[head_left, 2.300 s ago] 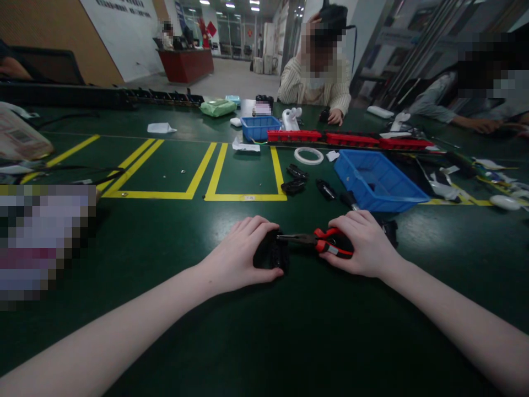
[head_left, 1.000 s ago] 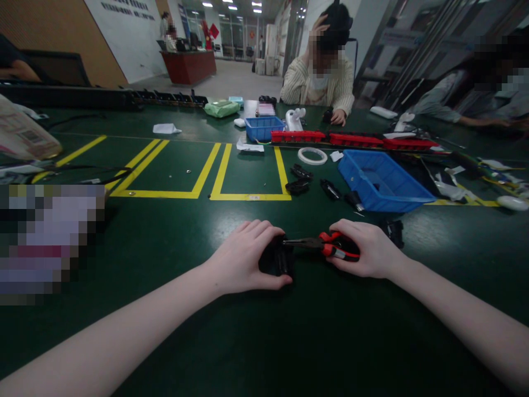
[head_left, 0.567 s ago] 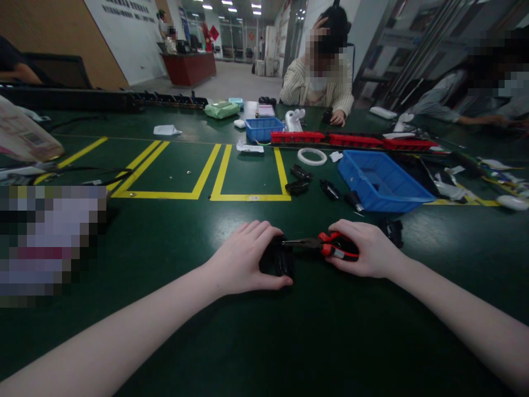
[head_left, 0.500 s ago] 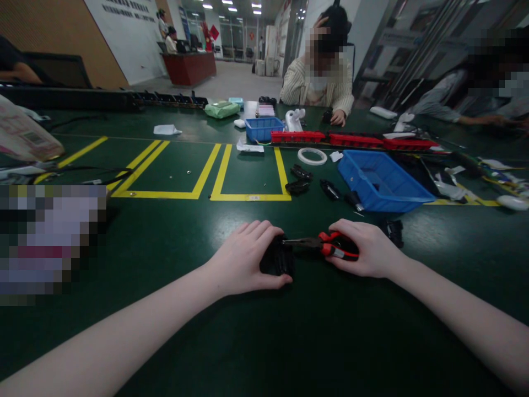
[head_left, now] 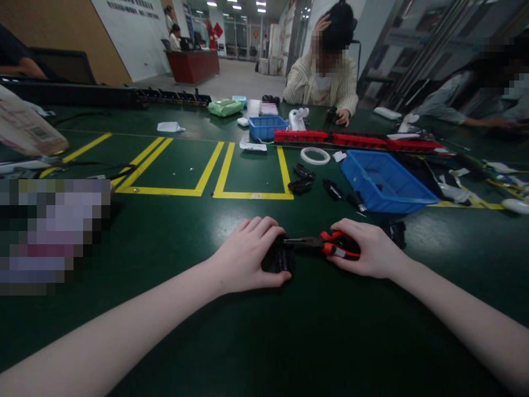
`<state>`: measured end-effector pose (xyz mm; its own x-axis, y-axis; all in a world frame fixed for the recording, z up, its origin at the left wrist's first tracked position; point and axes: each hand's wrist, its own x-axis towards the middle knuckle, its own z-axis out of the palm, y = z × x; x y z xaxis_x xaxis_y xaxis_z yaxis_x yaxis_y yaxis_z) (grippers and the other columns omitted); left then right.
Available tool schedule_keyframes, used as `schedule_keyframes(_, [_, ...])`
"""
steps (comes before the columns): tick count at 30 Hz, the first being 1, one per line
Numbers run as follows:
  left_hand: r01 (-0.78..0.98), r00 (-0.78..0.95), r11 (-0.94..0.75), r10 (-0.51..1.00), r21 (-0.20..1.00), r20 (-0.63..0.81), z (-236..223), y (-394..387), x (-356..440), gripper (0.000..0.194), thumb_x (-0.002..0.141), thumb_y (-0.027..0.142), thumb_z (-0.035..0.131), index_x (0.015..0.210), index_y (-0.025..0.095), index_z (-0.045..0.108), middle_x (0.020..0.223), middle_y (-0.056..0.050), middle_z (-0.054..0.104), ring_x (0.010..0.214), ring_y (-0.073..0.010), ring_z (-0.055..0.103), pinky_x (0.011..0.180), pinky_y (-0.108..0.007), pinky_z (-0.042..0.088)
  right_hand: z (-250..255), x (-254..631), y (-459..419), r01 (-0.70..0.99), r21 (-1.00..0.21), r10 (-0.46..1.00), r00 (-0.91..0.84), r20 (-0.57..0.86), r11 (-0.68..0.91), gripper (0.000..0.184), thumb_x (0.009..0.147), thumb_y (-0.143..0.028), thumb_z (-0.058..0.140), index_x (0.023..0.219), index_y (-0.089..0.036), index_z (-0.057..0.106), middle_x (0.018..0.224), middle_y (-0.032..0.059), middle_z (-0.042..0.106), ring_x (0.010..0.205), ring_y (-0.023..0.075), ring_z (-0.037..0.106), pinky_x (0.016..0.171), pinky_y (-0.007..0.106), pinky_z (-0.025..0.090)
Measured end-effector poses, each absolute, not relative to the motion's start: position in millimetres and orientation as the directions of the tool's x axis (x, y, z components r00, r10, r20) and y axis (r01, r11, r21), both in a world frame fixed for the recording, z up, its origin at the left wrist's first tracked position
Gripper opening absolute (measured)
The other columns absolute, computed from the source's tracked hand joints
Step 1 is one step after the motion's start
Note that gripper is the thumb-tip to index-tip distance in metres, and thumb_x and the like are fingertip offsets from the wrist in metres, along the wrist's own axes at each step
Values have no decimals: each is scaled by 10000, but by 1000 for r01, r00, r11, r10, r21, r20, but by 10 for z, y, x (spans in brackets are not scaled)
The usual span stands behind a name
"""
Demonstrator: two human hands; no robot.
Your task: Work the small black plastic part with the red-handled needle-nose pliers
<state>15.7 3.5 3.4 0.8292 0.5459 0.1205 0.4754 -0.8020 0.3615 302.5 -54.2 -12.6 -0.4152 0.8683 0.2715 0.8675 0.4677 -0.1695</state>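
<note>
My left hand (head_left: 252,256) is closed round a black plastic part (head_left: 282,259) on the dark green table, its thumb and fingers on opposite sides. Red-and-black long-nose pliers (head_left: 339,246) are in my right hand (head_left: 374,248), fingers wrapped about the handles. The tips of the pliers reach the upper edge of the black part; whether they grip anything there is too dark to tell. Beyond my hands lie several similar black parts (head_left: 333,189), and one more black piece (head_left: 397,234) is just past my right wrist.
A blue bin (head_left: 388,184) stands beyond my right hand, with a roll of white tape (head_left: 314,156) left of it. Red strips (head_left: 355,140) and a smaller blue bin (head_left: 266,127) lie farther back. Yellow tape (head_left: 252,196) marks the table. A person (head_left: 322,82) sits opposite.
The whole view has shifted slightly right. My hands, the black part and the pliers keep nearly the same positions relative to one another.
</note>
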Motion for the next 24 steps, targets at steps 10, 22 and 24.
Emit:
schedule_keyframes(10, [410,873,-828,478,383,100,5,138,84,681,826,554,619,1380,209,426,1329,-105,498,1178,-299,465,979,-428,397,-135,3057,-528,861,-156,854,-428,296,485,339,789,-476,597,1000,-221,525,857,49,634,681,186,609,589,329,481])
schedule_keyframes(22, [349,846,-664,527,662,82,-11,170,61,725,779,363,722,1416,243,395,1163,-54,631,1049,-245,592,930,-390,448,-59,3002,-594,856,111,754,-500,425,505,358,793,-447,588,1045,-225,463,787,101,605,607,250,570,502,392,455])
schedule_keyframes(24, [335,824,-566,563,754,57,-24,180,46,777,789,332,713,1463,266,332,1105,-37,650,1002,-228,616,900,-388,479,-53,3005,-599,864,93,764,-483,428,495,347,798,-445,586,1037,-227,461,781,97,597,616,247,578,507,385,461])
